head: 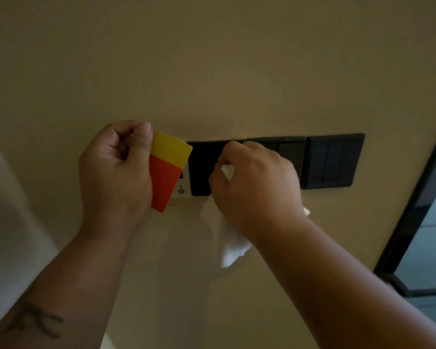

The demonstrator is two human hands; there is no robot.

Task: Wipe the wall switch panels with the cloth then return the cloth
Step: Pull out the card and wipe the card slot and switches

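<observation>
Three black switch panels sit in a row on the beige wall: the left one (pixel 201 170), the middle one (pixel 288 152) and the right one (pixel 334 161). My right hand (pixel 256 182) presses a white cloth (pixel 230 244) against the left panel, and the cloth's loose end hangs below the wrist. My left hand (pixel 115 170) pinches a yellow and red card (pixel 168 170) just left of the panels, in front of a white card holder (pixel 181 191). My right hand hides part of the left and middle panels.
A dark door frame (pixel 413 195) with glass runs down the right side of the view. A lighter wall corner (pixel 8 210) stands at the far left. The wall above the panels is plain beige.
</observation>
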